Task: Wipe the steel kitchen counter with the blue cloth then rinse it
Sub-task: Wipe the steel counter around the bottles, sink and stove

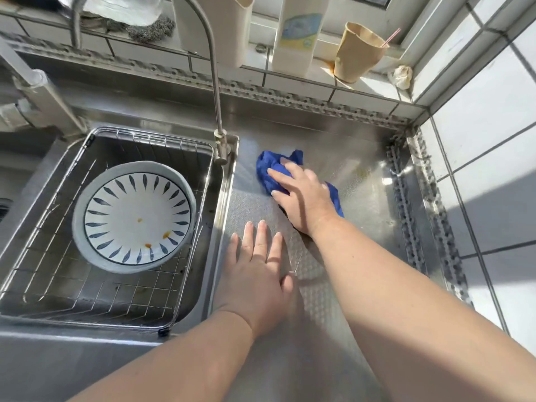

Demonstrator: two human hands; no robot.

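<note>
A right hand (304, 195) presses the cloth (271, 169) flat-fingered beside the sink (229, 181), left hand (255, 274) spread empty; the bunched cloth may miss patches.

— What is the right hand (304, 198) doing?
— It is pressing flat on the crumpled blue cloth (268, 169), fingers (280, 174) lying straight over it, on the steel worktop (362, 181).
— And the left hand (258, 271)?
— It is resting open on the worktop, just beside the sink (229, 181), where a patterned plate (136, 217) is lying in a wire basket (43, 285).
</note>
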